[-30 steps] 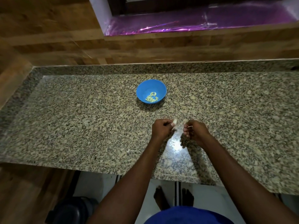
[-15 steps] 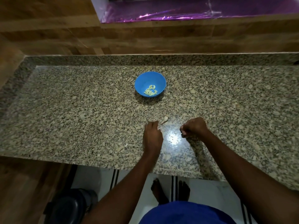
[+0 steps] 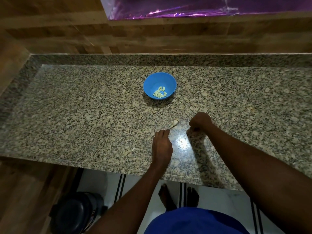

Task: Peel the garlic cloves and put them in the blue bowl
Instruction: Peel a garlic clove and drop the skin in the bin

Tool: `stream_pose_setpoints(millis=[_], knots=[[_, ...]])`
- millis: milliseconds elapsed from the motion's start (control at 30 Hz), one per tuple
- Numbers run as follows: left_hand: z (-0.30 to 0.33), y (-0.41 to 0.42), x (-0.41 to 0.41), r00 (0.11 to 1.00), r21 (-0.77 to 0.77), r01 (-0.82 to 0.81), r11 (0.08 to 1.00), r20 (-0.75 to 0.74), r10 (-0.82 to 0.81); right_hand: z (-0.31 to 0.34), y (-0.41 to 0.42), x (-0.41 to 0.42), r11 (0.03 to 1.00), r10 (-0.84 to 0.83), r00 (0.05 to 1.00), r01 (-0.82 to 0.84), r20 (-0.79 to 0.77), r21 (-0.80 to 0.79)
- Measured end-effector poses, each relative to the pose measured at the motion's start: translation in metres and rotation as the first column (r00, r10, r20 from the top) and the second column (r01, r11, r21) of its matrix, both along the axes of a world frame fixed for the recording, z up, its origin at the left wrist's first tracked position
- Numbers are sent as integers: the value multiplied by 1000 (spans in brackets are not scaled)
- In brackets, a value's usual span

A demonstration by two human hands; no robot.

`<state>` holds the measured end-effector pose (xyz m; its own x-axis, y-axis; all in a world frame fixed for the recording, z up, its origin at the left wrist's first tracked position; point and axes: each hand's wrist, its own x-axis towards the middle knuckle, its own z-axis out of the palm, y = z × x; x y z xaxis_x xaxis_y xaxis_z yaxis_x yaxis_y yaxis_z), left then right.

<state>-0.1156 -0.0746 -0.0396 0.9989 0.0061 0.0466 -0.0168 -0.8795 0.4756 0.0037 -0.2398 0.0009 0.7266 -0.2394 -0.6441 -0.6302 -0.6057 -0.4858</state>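
Blue bowl sits mid-counter, well apart from both hands, with a small heap of peeled cloves at its bottom, pale yellow-green, maybe a handful, so the job looks well along. One garlic clove lies on the granite countertop, between the hands and a bit beyond them, touching neither. It's whitish and curved; can't tell whether the skin is on or off. If it's still skinned, that's the remaining work: peel it, drop it in the bowl. No other whole cloves that I can pick out, though pale flecks in the granite could hide scraps of skin. Left hand rests palm-down just short of the clove, fingers loosely together, holding nothing. Right hand is curled into a loose fist just right of the clove; can't tell if anything's pinched inside.
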Motion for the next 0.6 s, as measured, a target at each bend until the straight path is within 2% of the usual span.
stream_pose_setpoints(millis=[33, 100, 233, 300, 367, 433, 500, 567, 600], knots=[[0, 0, 0, 1000, -1, 5, 1000, 4, -5, 6, 1, -1, 1000, 18, 1000, -18, 19, -3], [-2, 1, -1, 1000, 12, 11, 1000, 16, -11, 7, 10, -3, 945, 253, 967, -243, 16, -218], [-7, 1, -1, 999, 59, 20, 998, 24, -21, 2, 25, -13, 801, 435, 897, -346, 77, -488], [-8, 0, -1, 999, 77, 19, 997, 37, -22, -5, 21, -21, 736, 537, 835, -394, 120, -551], [-7, -4, 0, 998, 74, 12, 997, 62, -16, -14, 7, -28, 744, 554, 811, -381, 189, -549], [-1, -11, 3, 998, -23, 14, 1000, 56, -13, -19, -9, -33, 828, 494, 828, -357, 264, -431], [8, -21, 10, 998, -332, -38, 942, -60, 19, -20, -25, -39, 935, 352, 877, -313, 328, -168], [23, -33, 18, 964, -645, -186, 741, -266, 10, -16, -34, -48, 964, 196, 913, -246, 358, 100], [29, -38, 23, 947, -717, -229, 658, -319, -18, -14, -38, -53, 959, 145, 918, -222, 368, 176]])
